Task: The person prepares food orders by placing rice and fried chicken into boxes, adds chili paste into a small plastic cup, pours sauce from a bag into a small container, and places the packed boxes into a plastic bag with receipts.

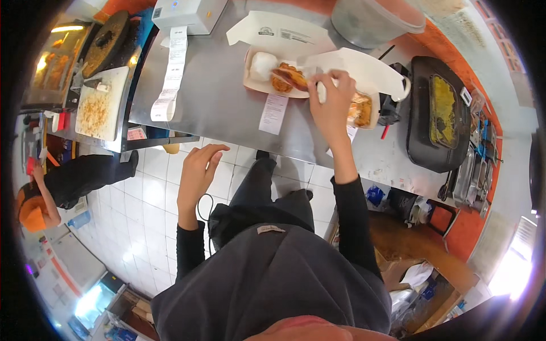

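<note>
My right hand (332, 98) is over two open cardboard meal boxes on the steel counter (213, 81). Its fingertips meet a blurred red and yellow sachet (294, 81), which they appear to pinch. Below the sachet, fried chicken (282, 85) lies in the left box (277, 92), beside a white rounded portion (263, 66) that looks like wrapped rice. The right box (375, 115) holds sauced fried chicken (361, 110); another white portion (322, 91) is partly hidden by my fingers. My left hand (200, 170) hangs in front of the counter edge, holding nothing, fingers slightly curled.
Printed slips (273, 114) lie at the boxes. A label printer (187, 15) trails a paper strip (170, 81). Behind the boxes stands a plastic tub (371, 21); to the right is a black tray (420, 128). A cutting board (102, 111) and another person (76, 179) are at left.
</note>
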`<state>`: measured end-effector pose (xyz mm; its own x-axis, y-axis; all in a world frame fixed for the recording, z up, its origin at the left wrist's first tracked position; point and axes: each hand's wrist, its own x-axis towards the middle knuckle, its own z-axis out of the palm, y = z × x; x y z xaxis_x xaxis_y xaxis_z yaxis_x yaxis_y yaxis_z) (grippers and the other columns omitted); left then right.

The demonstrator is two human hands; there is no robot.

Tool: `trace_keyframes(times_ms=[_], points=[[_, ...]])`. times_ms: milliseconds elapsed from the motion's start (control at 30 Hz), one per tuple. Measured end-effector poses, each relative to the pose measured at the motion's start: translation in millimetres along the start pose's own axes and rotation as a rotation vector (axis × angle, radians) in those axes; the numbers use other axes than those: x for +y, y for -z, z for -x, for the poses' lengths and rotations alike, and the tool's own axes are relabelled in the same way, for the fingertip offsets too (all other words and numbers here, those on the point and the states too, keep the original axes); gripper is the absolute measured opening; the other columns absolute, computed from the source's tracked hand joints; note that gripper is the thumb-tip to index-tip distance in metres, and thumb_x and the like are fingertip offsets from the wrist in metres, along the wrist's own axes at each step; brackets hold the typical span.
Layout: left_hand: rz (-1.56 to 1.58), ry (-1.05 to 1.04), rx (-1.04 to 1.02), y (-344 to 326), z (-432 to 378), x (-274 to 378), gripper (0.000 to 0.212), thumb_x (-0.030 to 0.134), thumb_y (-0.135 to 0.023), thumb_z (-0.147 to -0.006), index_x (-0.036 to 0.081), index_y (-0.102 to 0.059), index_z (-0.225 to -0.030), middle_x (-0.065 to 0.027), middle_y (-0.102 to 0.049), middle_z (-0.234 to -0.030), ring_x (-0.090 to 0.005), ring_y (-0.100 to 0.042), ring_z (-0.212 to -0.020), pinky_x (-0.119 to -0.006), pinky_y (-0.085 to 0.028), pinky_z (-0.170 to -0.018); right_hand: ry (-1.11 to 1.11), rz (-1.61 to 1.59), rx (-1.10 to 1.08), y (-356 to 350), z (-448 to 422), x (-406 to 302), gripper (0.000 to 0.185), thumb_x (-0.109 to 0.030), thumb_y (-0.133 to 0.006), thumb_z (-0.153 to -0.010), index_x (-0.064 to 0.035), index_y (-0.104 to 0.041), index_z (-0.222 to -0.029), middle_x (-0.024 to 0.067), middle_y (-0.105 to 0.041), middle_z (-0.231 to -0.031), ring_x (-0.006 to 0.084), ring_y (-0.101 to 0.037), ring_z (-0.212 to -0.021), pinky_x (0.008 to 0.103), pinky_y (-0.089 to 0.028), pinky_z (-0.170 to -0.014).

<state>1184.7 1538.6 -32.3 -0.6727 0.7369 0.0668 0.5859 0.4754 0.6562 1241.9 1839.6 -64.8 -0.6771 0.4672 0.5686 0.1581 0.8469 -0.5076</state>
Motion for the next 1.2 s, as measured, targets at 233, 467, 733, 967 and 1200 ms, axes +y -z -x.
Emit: trace_keyframes(times_ms=[233, 467, 733, 967, 1200], points=[[0.07, 0.04, -0.053, 5, -23, -26, 0.018, 0.016, -0.051, -0.094, 0.006, -0.066, -0.098, -0.0074, -0.068, -0.093, -0.0269, -0.06, -0.074, -0.035, -0.042, -0.071, 0.199, 0.176, -0.266, -77, -48, -25, 0.009, -0.014, -0.065, -0.076, -0.0078, -0.064, -0.082, 0.0089, -0.052, -0.095, 0.0277, -0.048, -0.097, 0.0414, -0.037, -0.086], [0.121, 0.007, -0.043, 0, -42, -33, 0.021, 0.018, -0.049, -0.096, 0.006, -0.066, -0.098, -0.0074, -0.068, -0.095, -0.0269, -0.061, -0.078, -0.036, -0.043, -0.073, 0.298, 0.29, -0.323, -118, -65, -19, 0.011, -0.018, -0.062, -0.077, -0.0074, -0.065, -0.075, 0.0078, -0.053, -0.089, 0.0256, -0.049, -0.092, 0.0392, -0.038, -0.083], [0.111, 0.042, -0.041, -3, -59, -23, 0.021, 0.02, -0.049, -0.096, 0.007, -0.065, -0.099, -0.0077, -0.068, -0.094, -0.0269, -0.06, -0.077, -0.036, -0.042, -0.074, 0.363, 0.407, -0.347, -127, -80, -1, 0.015, -0.013, -0.063, -0.071, -0.0093, -0.068, -0.084, 0.0096, -0.057, -0.097, 0.025, -0.053, -0.096, 0.0398, -0.04, -0.083], [0.119, 0.153, 0.095, -14, -65, -29, 0.021, 0.018, -0.048, -0.096, 0.007, -0.064, -0.105, -0.0111, -0.067, -0.101, -0.031, -0.061, -0.089, -0.038, -0.043, -0.08, 0.098, -0.304, -0.499, 5, -182, -6, 0.028, -0.018, -0.065, -0.082, -0.0062, -0.064, -0.107, 0.0117, -0.063, -0.098, 0.0253, -0.064, -0.079, 0.0368, -0.051, -0.072], [-0.028, 0.377, 0.055, -31, -95, -9, 0.024, 0.019, -0.045, -0.098, 0.007, -0.063, -0.106, -0.0125, -0.066, -0.091, -0.0315, -0.059, -0.083, -0.04, -0.043, -0.076, 0.047, 0.284, -0.493, 40, -348, 186, 0.019, -0.019, -0.062, -0.082, -0.0059, -0.069, -0.094, 0.0136, -0.069, -0.092, 0.0205, -0.065, -0.077, 0.0331, -0.05, -0.069]])
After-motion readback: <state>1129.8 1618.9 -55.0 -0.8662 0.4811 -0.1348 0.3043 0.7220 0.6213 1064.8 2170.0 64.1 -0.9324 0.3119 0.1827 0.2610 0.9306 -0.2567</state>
